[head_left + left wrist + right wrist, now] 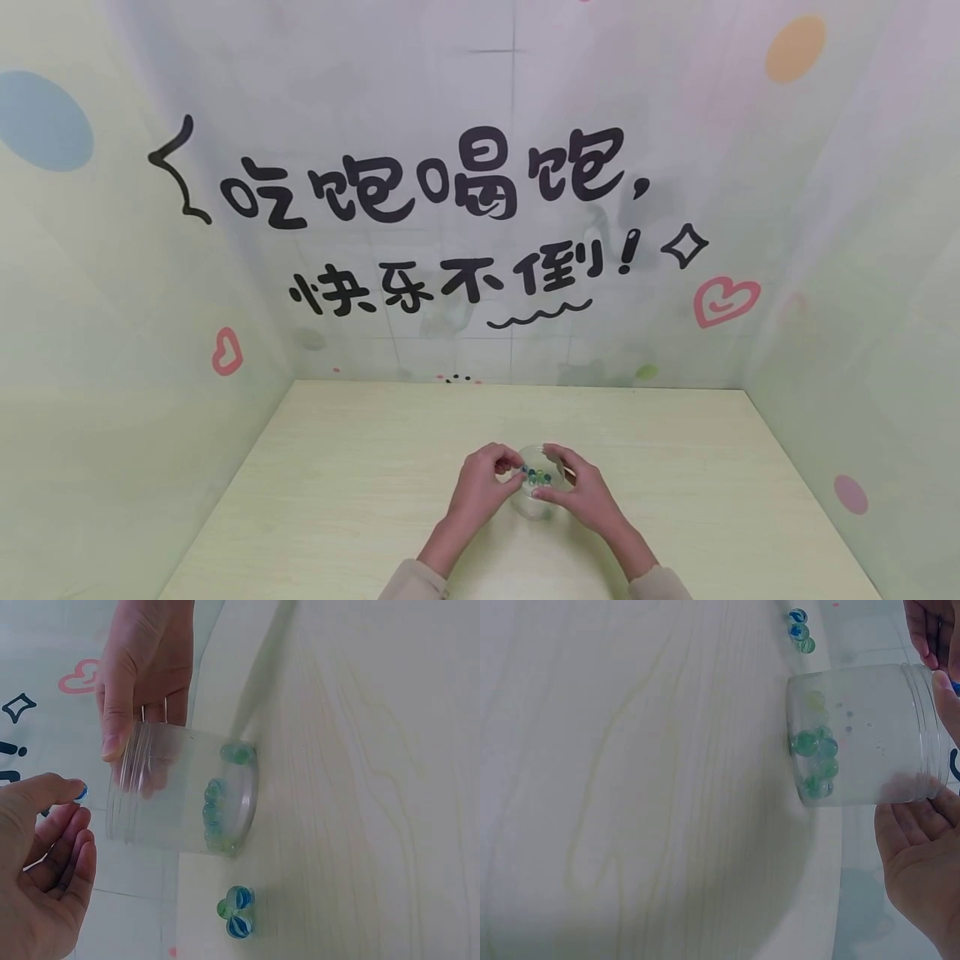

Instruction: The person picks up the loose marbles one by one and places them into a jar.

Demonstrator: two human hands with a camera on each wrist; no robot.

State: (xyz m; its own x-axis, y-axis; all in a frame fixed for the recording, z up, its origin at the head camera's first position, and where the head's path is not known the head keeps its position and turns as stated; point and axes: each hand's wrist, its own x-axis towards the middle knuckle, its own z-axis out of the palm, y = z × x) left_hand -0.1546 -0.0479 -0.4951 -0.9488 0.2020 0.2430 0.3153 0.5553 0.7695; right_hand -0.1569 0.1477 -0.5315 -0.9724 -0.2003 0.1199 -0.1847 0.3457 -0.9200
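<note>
A clear plastic jar with a threaded neck stands upright on the table. Several green and bluish glass marbles lie on its bottom. My right hand grips the jar near its rim, thumb on one side and fingers round the other. Between thumb and forefinger my left hand pinches a blue-and-clear marble, held at rim height just beside the mouth. On the tabletop left of the jar sits a small cluster of loose marbles, blue and green, mostly hidden by the left hand in the head view.
The pale wood-grain table meets a printed back wall with black lettering. Side panels with coloured dots and hearts rise along the left and right table edges.
</note>
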